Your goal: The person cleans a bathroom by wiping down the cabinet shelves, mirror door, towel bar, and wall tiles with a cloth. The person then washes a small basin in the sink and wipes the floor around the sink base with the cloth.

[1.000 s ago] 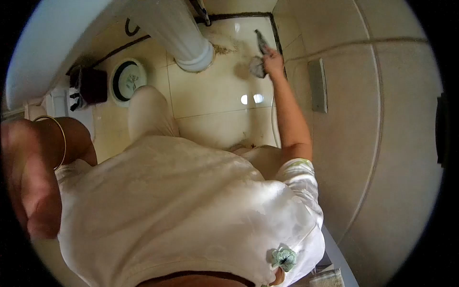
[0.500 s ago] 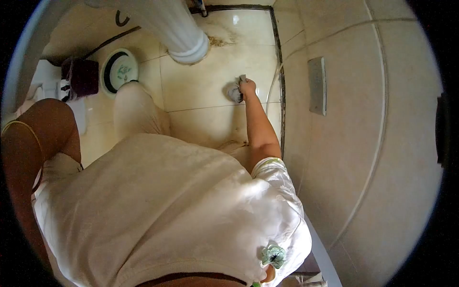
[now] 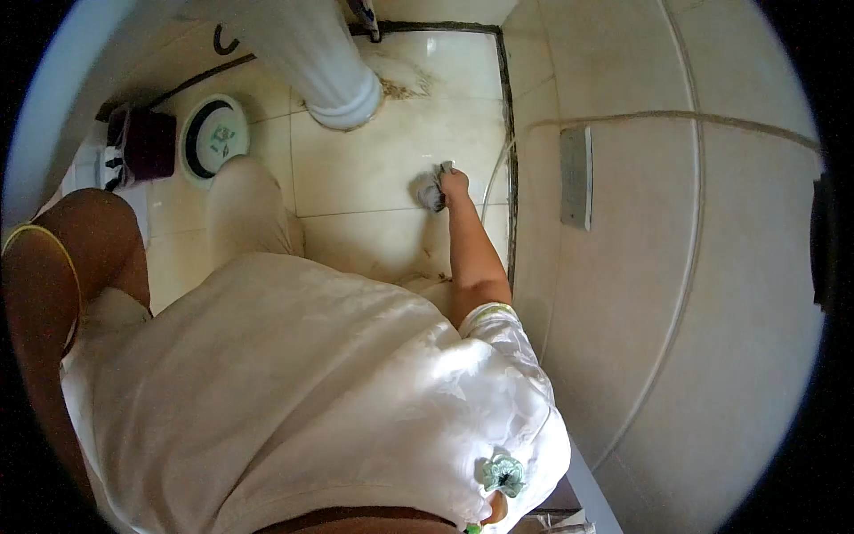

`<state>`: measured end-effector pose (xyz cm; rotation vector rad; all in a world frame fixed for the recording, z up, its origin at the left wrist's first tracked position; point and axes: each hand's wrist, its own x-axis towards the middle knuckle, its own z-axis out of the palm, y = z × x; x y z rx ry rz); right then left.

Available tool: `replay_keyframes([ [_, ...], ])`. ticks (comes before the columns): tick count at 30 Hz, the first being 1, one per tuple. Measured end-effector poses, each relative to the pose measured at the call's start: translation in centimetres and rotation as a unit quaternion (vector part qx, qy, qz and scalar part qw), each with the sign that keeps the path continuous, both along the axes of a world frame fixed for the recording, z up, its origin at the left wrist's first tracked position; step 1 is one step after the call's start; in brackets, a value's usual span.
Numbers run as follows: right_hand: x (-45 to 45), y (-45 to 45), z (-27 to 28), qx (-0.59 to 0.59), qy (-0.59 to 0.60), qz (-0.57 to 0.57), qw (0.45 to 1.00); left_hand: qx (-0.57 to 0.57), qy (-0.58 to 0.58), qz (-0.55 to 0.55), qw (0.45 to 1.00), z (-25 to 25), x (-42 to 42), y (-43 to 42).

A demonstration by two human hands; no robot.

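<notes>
My right hand (image 3: 454, 185) is closed around a grey cloth (image 3: 431, 194), its arm stretched forward. The bunched cloth is against the cream tiled floor (image 3: 365, 173), and a tuft sticks up above my fingers. In front of it rises a white fluted pedestal (image 3: 342, 98), with brown staining on the tiles beside its base. At the left edge my bent left arm (image 3: 98, 222) shows, with a yellow band around it. My left hand is out of sight.
A round pale basin (image 3: 238, 120) with a dark inner band and a dark purple container (image 3: 147, 144) stand at the left. Along the right runs a tiled wall (image 3: 632, 267) with a grey rectangular plate (image 3: 576, 178). A thin pale hose (image 3: 495, 169) lies near the wall's dark-edged base.
The whole view has shifted slightly, so the floor and pedestal appear lower. My right hand still grips the cloth at nearly the same spot on the tiles.
</notes>
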<state>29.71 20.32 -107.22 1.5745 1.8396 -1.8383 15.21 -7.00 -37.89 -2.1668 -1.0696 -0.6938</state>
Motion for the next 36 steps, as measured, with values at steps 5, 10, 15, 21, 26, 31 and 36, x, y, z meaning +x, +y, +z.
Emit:
replay_keyframes([
  [5,-0.5,-1.6,3.1,-0.030,0.082,-0.037,0.995,0.009,-0.003,-0.019,1.000,-0.8,-0.1,0.5],
  [10,-1.6,-2.3,4.5,0.048,0.032,-0.020,0.998,0.018,-0.004,-0.034,0.999,-1.3,0.1,1.1],
  [15,-1.3,-1.3,9.2,0.189,-0.100,0.036,0.976,0.035,-0.010,-0.037,0.999,-2.0,0.2,2.1],
  [21,2.5,-1.4,9.7,0.176,-0.289,0.137,0.931,0.049,-0.024,-0.046,0.997,-3.5,0.2,2.6],
  [26,4.0,-0.9,3.1,0.179,-0.015,0.271,0.946,0.043,-0.066,-0.052,0.996,-6.4,0.2,3.4],
  [31,-1.1,2.7,20.6,0.215,-0.015,0.203,0.955,-0.080,-0.197,0.058,0.975,-14.1,-1.1,7.7],
  [36,5.3,4.3,38.0,0.671,0.038,0.075,0.737,-0.087,-0.292,0.207,0.930,-23.1,-3.5,11.0],
])
